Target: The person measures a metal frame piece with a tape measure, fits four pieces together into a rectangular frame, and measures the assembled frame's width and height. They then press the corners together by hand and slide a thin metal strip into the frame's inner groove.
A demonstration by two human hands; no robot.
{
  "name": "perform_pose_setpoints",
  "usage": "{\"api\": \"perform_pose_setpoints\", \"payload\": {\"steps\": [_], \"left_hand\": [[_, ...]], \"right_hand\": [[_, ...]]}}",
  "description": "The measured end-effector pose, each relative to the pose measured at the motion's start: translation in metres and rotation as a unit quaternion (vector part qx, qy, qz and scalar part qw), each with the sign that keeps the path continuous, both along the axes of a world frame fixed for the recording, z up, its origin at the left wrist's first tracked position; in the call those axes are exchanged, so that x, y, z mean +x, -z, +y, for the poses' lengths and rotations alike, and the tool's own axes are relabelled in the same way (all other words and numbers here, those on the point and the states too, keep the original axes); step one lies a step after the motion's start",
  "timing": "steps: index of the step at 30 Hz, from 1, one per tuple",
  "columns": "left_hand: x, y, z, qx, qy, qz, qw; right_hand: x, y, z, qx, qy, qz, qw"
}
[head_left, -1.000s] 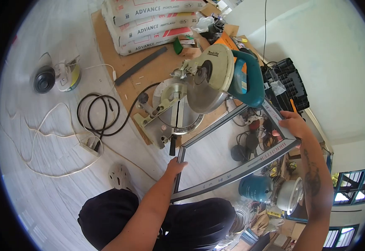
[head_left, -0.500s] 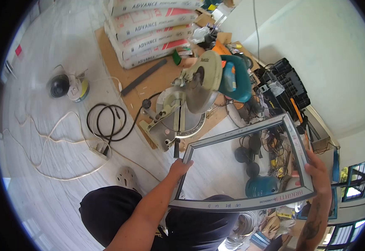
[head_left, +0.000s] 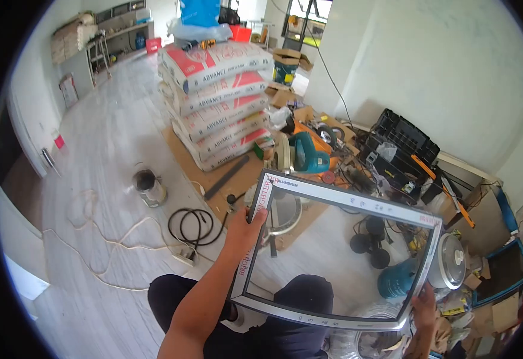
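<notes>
A rectangular aluminium frame [head_left: 357, 200] with printed film on its faces is held up over my knees, and the floor shows through its opening. My left hand [head_left: 246, 230] is closed round its left side, near the upper left corner. At the lower right corner my right hand [head_left: 424, 308] grips the frame's edge, with some fingers hidden behind it. Just beyond the frame stands a miter saw [head_left: 310, 154] with a teal handle, its base partly seen through the opening.
Stacked cement bags [head_left: 222, 102] stand beyond the saw. A black cable [head_left: 190, 226] and a white extension cord [head_left: 117, 242] lie on the floor at left, near a can [head_left: 150, 190]. On the right are a black toolbox [head_left: 402, 140], a rice cooker [head_left: 448, 262] and a teal tank [head_left: 396, 280].
The view has lifted, showing more of the room. The frame has turned and tilted in my hands; my right hand has moved to its lower right corner, while my left remains on the left side.
</notes>
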State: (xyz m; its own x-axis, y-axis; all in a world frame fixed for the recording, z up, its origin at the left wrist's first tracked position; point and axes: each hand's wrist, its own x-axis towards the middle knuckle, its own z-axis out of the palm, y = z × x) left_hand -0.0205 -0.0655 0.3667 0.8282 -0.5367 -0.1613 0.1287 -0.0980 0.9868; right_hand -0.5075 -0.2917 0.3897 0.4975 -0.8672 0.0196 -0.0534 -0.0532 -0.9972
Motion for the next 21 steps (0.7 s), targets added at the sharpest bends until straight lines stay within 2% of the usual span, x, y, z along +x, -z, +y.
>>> {"api": "perform_pose_setpoints", "payload": {"steps": [2,4,6,7,8,10,12,14,16,19,20,21], "left_hand": [[-0.019,-0.05,0.031,-0.006,0.012,-0.044,0.999],[-0.027,-0.083,0.056,-0.013,0.018,-0.089,0.996],[-0.028,-0.105,0.088,0.002,0.092,-0.318,0.944],[-0.04,-0.132,0.104,-0.006,0.126,-0.247,0.961],[-0.052,-0.153,0.116,-0.005,0.112,-0.259,0.959],[-0.077,-0.182,0.132,-0.133,0.142,-0.193,0.962],[-0.09,-0.188,0.149,-0.15,0.118,-0.171,0.967],[-0.098,-0.188,0.163,-0.083,0.141,-0.206,0.965],[-0.101,-0.179,0.172,-0.085,0.129,-0.193,0.969],[-0.111,-0.169,0.185,-0.087,0.157,-0.186,0.966],[-0.114,-0.162,0.189,-0.09,0.154,-0.178,0.968],[-0.118,-0.155,0.192,-0.088,0.16,-0.162,0.97]], "right_hand": [[-0.007,0.02,0.008,-0.003,0.02,0.028,0.999],[0.002,0.035,0.014,-0.037,0.046,-0.018,0.998],[0.005,0.032,0.028,-0.027,0.039,-0.057,0.997],[0.004,0.035,0.031,-0.031,0.026,-0.069,0.997],[0.001,0.042,0.032,-0.022,0.025,-0.061,0.998],[-0.005,0.066,0.035,-0.007,0.023,-0.037,0.999],[-0.012,0.092,0.038,0.005,0.021,0.0,1.0],[-0.017,0.111,0.041,0.02,0.027,0.037,0.999],[-0.01,0.104,0.05,0.021,0.026,0.054,0.998],[0.026,0.06,0.086,-0.17,0.167,0.179,0.955],[0.04,0.038,0.101,-0.348,0.257,0.18,0.884],[0.059,0.008,0.117,-0.513,0.331,0.172,0.773]]}}
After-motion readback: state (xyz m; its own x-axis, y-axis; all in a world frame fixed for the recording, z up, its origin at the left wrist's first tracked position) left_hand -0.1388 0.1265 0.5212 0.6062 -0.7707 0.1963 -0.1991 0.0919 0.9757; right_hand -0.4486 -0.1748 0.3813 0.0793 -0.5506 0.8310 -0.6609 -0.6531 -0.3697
